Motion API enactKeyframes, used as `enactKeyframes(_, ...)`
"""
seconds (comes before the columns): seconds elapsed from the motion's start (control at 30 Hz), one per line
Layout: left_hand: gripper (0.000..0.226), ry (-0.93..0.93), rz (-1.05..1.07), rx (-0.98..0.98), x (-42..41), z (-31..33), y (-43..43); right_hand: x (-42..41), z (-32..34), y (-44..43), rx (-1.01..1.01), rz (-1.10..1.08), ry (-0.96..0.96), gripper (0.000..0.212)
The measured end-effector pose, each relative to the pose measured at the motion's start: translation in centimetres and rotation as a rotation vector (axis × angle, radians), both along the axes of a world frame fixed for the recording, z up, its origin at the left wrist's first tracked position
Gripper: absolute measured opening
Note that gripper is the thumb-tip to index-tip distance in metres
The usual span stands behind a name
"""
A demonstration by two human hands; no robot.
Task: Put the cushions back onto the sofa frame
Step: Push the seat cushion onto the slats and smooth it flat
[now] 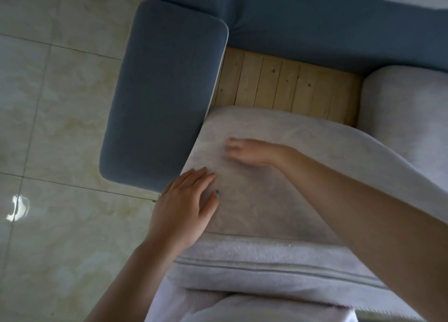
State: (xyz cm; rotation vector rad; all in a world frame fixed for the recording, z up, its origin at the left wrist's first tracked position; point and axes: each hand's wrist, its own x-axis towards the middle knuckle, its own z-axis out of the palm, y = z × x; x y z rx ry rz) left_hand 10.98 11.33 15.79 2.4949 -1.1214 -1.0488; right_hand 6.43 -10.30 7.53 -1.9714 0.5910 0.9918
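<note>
A person is looking down at a sofa with a broad, rounded armrest covered in blue-grey fabric (164, 91), which is running down the left of the view. A large, pale grey, rectangular fabric seat cushion (254, 205) is lying directly against the inner side of that armrest, its left edge touching the armrest. It is not reaching all the way back: beyond it, in the corner where the armrest is meeting the blue-grey backrest (315, 25), a strip of light wooden slats (286, 86) is showing. The cushion's near edge, carrying a long seam or zip line (266, 268), is pointing toward the person.

The left hand (184, 205) is lying palm down on the cushion just beside the armrest's near end, fingers straight and together, gripping nothing. The right hand (247, 152) is resting on the cushion further from the armrest and closer to the slats. It is blurred, so I cannot tell whether its fingers are flat or curled.

A 2nd pale grey cushion (407, 103) is sitting well away from the armrest, on the far side of the slats. Glossy cream floor tiles (48, 103) are lying on the armrest's outer side.
</note>
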Motion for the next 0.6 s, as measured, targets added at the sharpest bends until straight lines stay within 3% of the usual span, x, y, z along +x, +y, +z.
enactKeyframes(0.07,0.07,-0.007,-0.003,0.009,0.0,0.1,-0.2,-1.2,0.3,-0.6,-0.095,-0.102,-0.062,0.057)
enactKeyframes(0.17,0.061,-0.031,0.016,0.027,-0.6,0.4,-1.3,-4.1,-0.5,1.7,-0.073,0.092,0.049,0.063)
enactKeyframes(0.27,0.071,-0.038,-0.097,0.049,-1.2,1.1,-2.3,-2.9,0.3,-1.1,-0.009,-0.045,0.045,0.061)
enactKeyframes(0.33,0.081,-0.032,-0.197,0.116,-1.6,1.2,-2.4,-3.6,0.7,-2.3,-0.096,-0.164,-0.041,0.058)
enactKeyframes(0.47,0.079,-0.048,-0.273,0.1,-2.2,1.5,-2.6,-6.2,-0.1,-0.5,-0.018,0.095,0.1,0.061)
enactKeyframes(0.53,0.071,-0.071,-0.283,0.048,-2.3,1.6,-2.8,-5.0,0.0,-3.1,0.018,-0.025,0.088,0.06)
enactKeyframes(0.6,0.074,-0.052,-0.324,0.056,-2.3,1.7,-3.3,-5.2,0.3,-4.5,-0.074,-0.16,0.025,0.058)
